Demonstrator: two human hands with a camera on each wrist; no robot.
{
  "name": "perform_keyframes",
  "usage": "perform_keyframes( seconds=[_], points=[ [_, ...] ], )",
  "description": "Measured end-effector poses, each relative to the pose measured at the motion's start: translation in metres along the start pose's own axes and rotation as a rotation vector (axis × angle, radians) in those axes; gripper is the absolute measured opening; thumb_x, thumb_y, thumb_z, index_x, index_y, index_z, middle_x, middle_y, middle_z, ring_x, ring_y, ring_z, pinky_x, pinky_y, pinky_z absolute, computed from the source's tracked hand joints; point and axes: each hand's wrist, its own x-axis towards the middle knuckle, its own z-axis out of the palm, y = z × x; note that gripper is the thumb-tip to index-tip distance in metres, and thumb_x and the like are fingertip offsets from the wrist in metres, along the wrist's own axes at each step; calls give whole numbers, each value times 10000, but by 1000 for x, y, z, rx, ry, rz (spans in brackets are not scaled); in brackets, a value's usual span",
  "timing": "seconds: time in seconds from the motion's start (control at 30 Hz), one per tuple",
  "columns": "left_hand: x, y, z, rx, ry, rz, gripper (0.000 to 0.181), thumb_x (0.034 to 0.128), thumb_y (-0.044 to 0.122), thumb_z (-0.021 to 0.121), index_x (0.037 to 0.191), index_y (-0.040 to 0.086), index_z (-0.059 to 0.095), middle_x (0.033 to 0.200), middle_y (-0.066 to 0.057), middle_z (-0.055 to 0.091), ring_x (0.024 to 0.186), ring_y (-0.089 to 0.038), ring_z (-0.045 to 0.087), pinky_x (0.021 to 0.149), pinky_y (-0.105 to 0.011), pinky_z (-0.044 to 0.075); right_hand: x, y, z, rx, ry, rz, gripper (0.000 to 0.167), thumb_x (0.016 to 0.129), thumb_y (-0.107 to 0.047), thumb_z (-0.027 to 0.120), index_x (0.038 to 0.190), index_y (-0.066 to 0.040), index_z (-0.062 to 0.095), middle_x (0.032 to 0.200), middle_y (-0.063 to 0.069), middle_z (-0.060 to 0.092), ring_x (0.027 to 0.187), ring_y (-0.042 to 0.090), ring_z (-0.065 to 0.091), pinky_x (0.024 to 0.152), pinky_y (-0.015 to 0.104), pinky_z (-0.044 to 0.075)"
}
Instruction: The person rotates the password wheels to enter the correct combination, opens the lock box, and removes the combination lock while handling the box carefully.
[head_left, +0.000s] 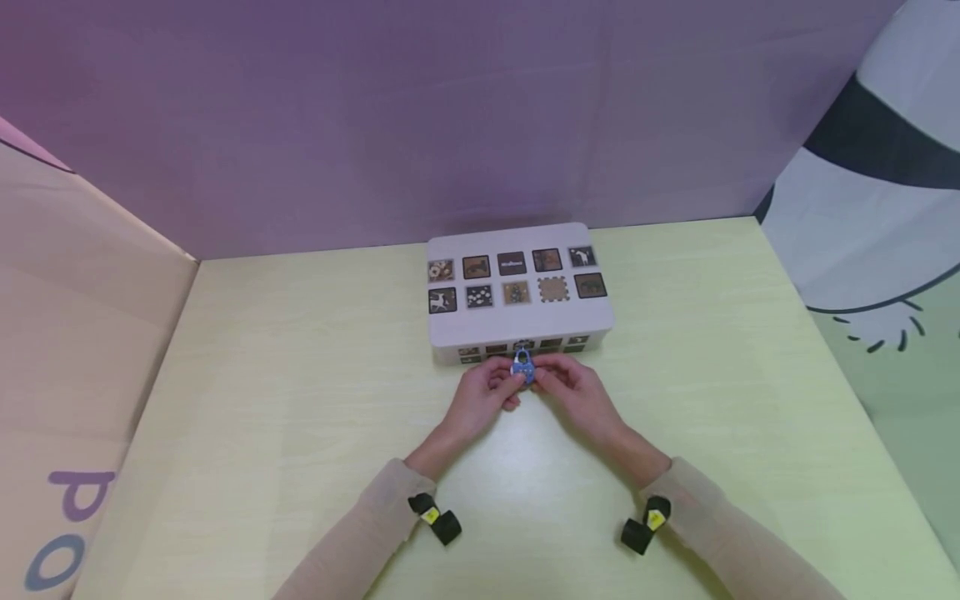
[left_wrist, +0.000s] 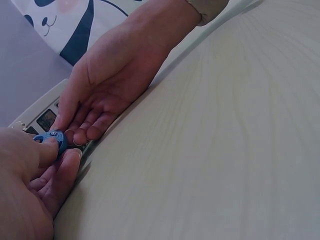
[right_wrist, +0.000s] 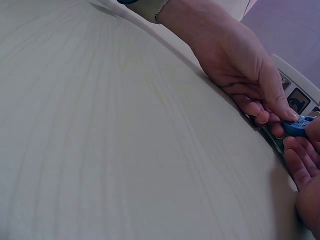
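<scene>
A small blue padlock [head_left: 522, 367] is at the front side of a white tin box [head_left: 517, 325] printed with small square pictures. My left hand [head_left: 482, 398] pinches the padlock from the left, and my right hand [head_left: 583, 402] pinches it from the right. The shackle points up toward the box's front latch; whether it passes through the latch cannot be told. In the left wrist view the blue padlock [left_wrist: 56, 140] lies between both hands' thumbs and fingers. The right wrist view shows part of the padlock [right_wrist: 296, 126], partly covered by fingertips.
The box stands on a pale wooden table [head_left: 315, 375], near its back edge. A purple cloth wall [head_left: 450, 117] rises behind it. Printed panels stand on the left [head_left: 67, 333] and right [head_left: 885, 250].
</scene>
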Motion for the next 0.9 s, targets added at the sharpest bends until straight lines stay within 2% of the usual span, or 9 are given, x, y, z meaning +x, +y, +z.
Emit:
perform_keyframes(
  seconds=[0.2, 0.47, 0.9],
  points=[
    [1, -1, 0, -23, -3, -9, 250, 1003, 24, 636, 1232, -74, 611, 974, -138, 678, 720, -109, 641, 678, -224, 628, 0, 1, 0, 4, -2, -4, 304, 1037, -60, 576, 1309, 74, 585, 1263, 246, 649, 1039, 144, 680, 956, 239, 588],
    [0, 0, 1, -4, 9, -16, 234, 1005, 38, 643, 1214, -63, 622, 965, -132, 687, 720, -114, 640, 672, -227, 626, 1, 1, 0, -2, 1, -16, 303, 1037, -58, 576, 1309, 76, 586, 1261, 247, 651, 1035, 137, 681, 957, 236, 586],
    [0, -1, 2, 1, 18, 9, 215, 1007, 37, 637, 1190, -74, 627, 938, -129, 677, 696, -100, 623, 649, -214, 617, 1, 2, 0, 13, 2, -9, 302, 1035, -50, 576, 1310, 75, 585, 1264, 249, 647, 1038, 157, 681, 954, 240, 590]
  ],
)
